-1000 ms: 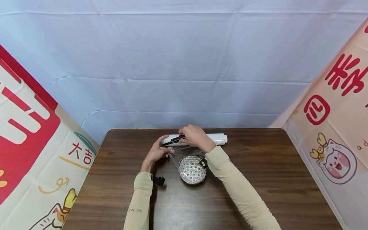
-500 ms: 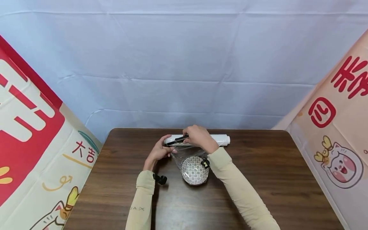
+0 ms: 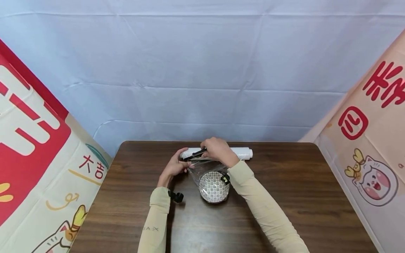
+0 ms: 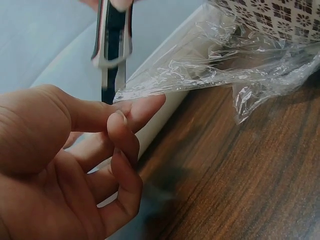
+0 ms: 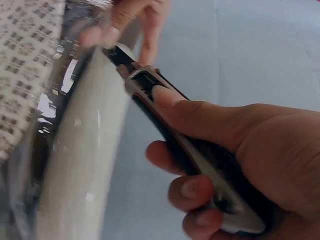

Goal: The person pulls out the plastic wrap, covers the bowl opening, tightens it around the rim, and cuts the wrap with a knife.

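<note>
Pale blue cloth hangs behind a dark wood-grain bench. Printed banners flank it: the left banner red and white, the right banner peach with red lettering. Two cream sleeves reach forward over the bench. A white roll lies crosswise along the bench's far edge. Clear film spreads between it and the bowl, creased and shiny, narrowing to a point at the left. The bowl, round with a brown-on-white pattern, sits on the bench just this side of the roll, film over it. The left grip, at the roll's left end, pinches that point of film between thumb and finger, its other fingers curled. The right grip, above the roll, is wrapped around a knife, thumb along its top. A small black device sits at the left wrist. Smallest, the knife's blade points at the left fingers, close by the pinched film; whether it touches, I cannot tell.
</note>
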A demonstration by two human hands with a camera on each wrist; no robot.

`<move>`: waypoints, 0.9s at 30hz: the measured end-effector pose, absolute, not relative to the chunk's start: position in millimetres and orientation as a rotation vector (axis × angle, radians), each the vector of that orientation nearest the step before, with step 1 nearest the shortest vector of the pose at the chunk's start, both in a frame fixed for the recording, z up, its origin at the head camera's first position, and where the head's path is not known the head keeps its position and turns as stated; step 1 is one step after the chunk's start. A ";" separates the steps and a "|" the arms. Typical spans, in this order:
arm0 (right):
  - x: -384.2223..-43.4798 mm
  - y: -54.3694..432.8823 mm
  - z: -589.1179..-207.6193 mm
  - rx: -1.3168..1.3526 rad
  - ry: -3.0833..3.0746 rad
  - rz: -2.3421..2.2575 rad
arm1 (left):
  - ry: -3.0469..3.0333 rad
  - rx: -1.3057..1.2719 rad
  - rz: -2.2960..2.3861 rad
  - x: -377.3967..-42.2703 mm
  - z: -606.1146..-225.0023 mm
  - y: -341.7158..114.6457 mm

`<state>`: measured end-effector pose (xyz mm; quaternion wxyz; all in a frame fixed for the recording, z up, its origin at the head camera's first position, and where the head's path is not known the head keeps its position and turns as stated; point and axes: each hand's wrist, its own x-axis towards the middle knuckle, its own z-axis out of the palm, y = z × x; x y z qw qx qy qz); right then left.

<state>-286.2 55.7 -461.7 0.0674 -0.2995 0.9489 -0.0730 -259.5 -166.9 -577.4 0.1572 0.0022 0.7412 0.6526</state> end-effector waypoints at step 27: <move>-291.6 77.3 -460.1 -0.974 2.864 -0.153 | 1.962 -0.078 2.003 -263.5 -575.7 -146.2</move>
